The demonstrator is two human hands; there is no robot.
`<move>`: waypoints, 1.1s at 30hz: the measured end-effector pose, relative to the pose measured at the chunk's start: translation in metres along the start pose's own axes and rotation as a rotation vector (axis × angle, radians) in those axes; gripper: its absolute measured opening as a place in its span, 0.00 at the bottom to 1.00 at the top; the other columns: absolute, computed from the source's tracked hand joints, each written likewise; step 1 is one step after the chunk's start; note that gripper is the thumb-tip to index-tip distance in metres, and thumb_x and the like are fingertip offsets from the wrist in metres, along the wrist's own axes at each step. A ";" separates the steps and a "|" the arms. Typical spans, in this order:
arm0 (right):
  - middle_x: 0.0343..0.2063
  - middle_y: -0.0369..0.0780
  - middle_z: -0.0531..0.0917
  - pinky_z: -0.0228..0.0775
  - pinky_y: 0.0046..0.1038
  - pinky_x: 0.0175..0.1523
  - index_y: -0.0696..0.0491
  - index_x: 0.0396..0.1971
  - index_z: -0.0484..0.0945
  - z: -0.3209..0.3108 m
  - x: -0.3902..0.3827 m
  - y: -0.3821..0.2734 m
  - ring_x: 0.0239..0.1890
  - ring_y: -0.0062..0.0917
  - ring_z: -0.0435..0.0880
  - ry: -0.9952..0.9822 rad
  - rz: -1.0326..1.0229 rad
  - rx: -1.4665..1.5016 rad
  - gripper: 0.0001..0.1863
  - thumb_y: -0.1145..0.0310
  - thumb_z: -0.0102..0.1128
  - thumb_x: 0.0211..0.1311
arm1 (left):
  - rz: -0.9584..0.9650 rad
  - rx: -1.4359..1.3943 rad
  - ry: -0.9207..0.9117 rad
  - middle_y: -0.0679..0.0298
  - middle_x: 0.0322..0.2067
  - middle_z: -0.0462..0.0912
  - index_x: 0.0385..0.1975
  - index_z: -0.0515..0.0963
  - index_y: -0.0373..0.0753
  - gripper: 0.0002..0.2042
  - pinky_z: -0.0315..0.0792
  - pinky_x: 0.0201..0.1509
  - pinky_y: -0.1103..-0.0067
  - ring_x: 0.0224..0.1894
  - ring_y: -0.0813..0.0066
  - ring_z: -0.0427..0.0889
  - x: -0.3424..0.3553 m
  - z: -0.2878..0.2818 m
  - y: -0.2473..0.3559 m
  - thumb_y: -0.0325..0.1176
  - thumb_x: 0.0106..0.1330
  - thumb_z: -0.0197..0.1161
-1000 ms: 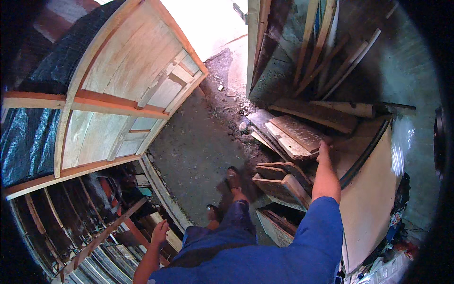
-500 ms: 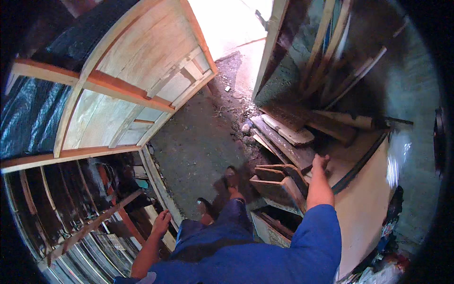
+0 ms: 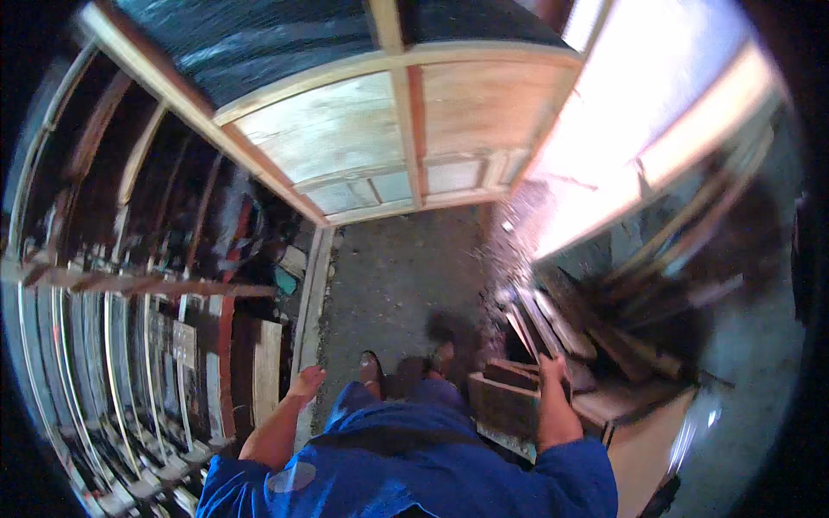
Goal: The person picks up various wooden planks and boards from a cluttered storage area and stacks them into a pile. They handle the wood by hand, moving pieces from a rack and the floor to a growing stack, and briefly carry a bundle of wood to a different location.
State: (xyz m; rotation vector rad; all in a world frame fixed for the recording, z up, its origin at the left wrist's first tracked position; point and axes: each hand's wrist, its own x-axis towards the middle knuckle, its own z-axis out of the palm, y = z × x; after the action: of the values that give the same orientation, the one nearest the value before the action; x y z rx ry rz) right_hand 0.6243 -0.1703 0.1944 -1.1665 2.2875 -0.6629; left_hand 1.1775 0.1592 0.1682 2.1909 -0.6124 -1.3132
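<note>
Wooden boards (image 3: pixel 566 326) by the right hand (image 3: pixel 553 369), its grip unclear; left hand (image 3: pixel 308 381) loose, released

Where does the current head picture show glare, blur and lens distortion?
Head view: glare whitens the bright opening, upper right; head view: boards by the right hand look smeared; head view: the upper edge of the wooden panel bows.

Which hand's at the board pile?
The right hand, at the board pile, contact unclear; the left hand is well away, near the pale edging.
</note>
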 end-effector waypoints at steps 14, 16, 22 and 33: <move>0.15 0.34 0.69 0.56 0.28 0.13 0.51 0.33 0.71 0.220 -0.319 -0.155 0.12 0.20 0.63 -1.097 -0.112 -0.017 0.08 0.74 0.57 0.53 | -0.323 -1.114 0.506 0.55 0.52 0.72 0.56 0.65 0.34 0.30 0.66 0.53 0.66 0.52 0.62 0.71 -0.067 -0.191 -0.325 0.53 0.62 0.52; 0.21 0.34 0.73 0.60 0.22 0.18 0.51 0.39 0.71 0.245 -0.389 -0.191 0.17 0.18 0.68 -0.966 -0.213 -0.215 0.12 0.73 0.58 0.53 | -0.395 -1.372 0.524 0.56 0.55 0.67 0.58 0.62 0.38 0.34 0.65 0.51 0.63 0.53 0.56 0.70 -0.074 -0.224 -0.363 0.58 0.59 0.53; 0.27 0.33 0.75 0.65 0.19 0.27 0.53 0.44 0.70 0.292 -0.461 -0.247 0.26 0.17 0.72 -1.359 -0.588 -0.186 0.18 0.70 0.60 0.53 | -0.326 -1.638 0.802 0.58 0.61 0.59 0.62 0.56 0.44 0.39 0.64 0.52 0.64 0.58 0.58 0.63 -0.059 -0.328 -0.400 0.62 0.55 0.55; 0.29 0.36 0.78 0.69 0.33 0.41 0.51 0.37 0.75 0.245 -0.374 -0.215 0.34 0.26 0.77 -1.093 -0.325 -0.568 0.12 0.61 0.57 0.57 | -0.030 -1.922 0.912 0.62 0.53 0.68 0.55 0.62 0.44 0.24 0.73 0.37 0.73 0.51 0.65 0.70 0.026 -0.444 -0.414 0.44 0.63 0.57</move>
State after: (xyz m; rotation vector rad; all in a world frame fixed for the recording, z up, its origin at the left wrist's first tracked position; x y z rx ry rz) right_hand 1.0970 -0.0191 0.2127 -1.6111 1.3439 0.5092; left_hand 1.6343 0.5472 0.0695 0.7921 0.7983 -0.2408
